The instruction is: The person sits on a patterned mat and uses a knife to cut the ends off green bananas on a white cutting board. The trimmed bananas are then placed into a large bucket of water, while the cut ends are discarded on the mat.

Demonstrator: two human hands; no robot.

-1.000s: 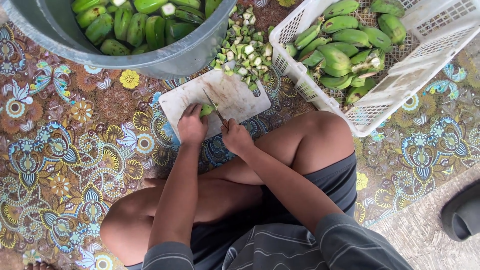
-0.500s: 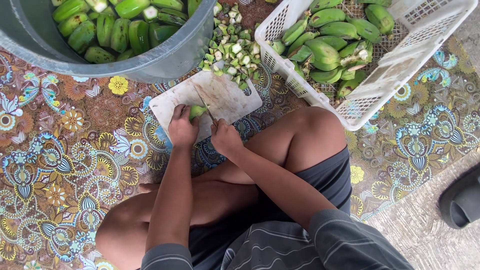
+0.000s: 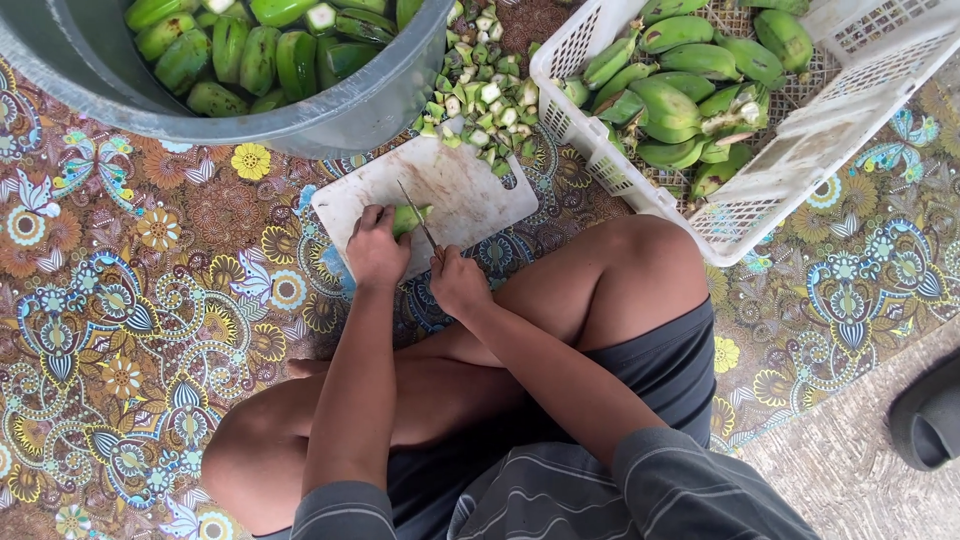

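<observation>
I sit cross-legged on a patterned mat. My left hand presses a green banana onto a white cutting board. My right hand grips a knife whose thin blade lies across the banana's end. Beyond the board lies a heap of cut banana tips.
A grey tub of green bananas stands at the upper left. A white slatted basket with more green bananas sits at the upper right beside my knee. A dark sandal rests on the bare floor at the right edge.
The view has shifted a little, so the board and hands sit slightly lower. Both hands stay on the board, the knife still working at the banana.
</observation>
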